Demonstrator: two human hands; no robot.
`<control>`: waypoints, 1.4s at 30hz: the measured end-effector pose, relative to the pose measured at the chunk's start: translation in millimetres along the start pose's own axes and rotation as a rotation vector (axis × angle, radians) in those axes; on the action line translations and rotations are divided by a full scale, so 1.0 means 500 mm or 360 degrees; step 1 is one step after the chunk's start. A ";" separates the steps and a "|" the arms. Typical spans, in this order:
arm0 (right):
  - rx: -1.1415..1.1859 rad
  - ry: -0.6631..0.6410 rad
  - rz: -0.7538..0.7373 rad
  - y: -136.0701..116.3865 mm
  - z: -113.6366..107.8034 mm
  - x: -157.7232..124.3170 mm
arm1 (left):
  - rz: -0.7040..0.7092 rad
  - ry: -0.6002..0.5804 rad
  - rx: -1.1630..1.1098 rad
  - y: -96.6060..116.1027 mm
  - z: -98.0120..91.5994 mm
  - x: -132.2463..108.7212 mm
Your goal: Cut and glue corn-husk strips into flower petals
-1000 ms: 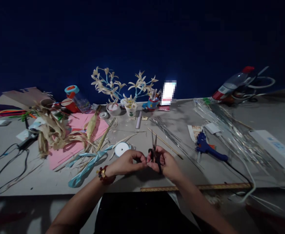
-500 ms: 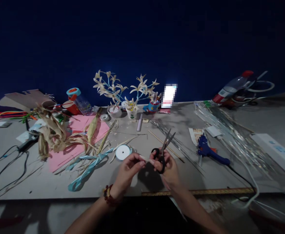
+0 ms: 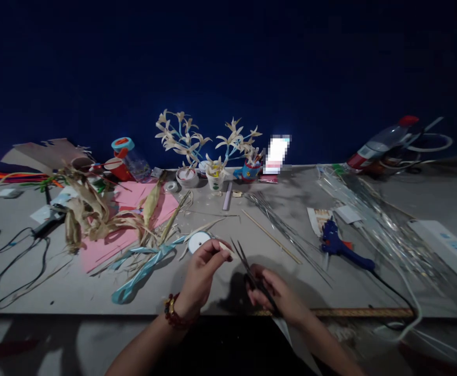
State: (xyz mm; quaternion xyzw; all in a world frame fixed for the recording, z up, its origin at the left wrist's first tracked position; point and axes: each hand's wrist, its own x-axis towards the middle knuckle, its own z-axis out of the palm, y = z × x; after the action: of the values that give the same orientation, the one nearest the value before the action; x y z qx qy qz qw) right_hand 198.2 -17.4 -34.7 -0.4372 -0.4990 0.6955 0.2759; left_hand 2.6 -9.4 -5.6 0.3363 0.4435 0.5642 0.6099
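Observation:
My left hand is raised over the grey table, fingers pinched on a small pale strip. My right hand grips black-handled scissors. Their slightly parted blades point up and left, and the tips are at the strip. A white ribbon spool lies just behind my left hand. A beaded bracelet circles my left wrist.
Dried husks and pink paper lie at left with a pale blue ribbon. A blue glue gun, thin wires, a power strip and a wooden ruler are at right. Husk flowers in cups stand at the back.
My right hand dropped toward me and swung the scissors from pointing up-right to pointing up-left at the strip. My left hand rose slightly with the strip.

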 end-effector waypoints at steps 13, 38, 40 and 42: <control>-0.0025 -0.0117 0.0125 -0.021 0.007 -0.022 | -0.0007 -0.0116 -0.0027 0.006 -0.002 -0.003; -0.0025 -0.0198 0.0150 -0.037 0.006 -0.025 | -0.0018 -0.0150 -0.0056 0.011 -0.005 -0.006; -0.0036 -0.0213 0.0126 -0.031 0.003 -0.025 | -0.0019 -0.0154 -0.0056 0.012 -0.004 -0.007; -0.0025 -0.0239 0.0099 -0.026 0.002 -0.026 | -0.0020 -0.0152 -0.0055 0.014 -0.003 -0.008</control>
State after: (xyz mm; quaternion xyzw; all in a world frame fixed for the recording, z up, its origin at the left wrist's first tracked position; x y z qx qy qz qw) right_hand 202.6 -23.8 -18.0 -0.4013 -0.5098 0.7307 0.2126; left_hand -1.5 -12.4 0.7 0.3493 0.4061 0.5512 0.6397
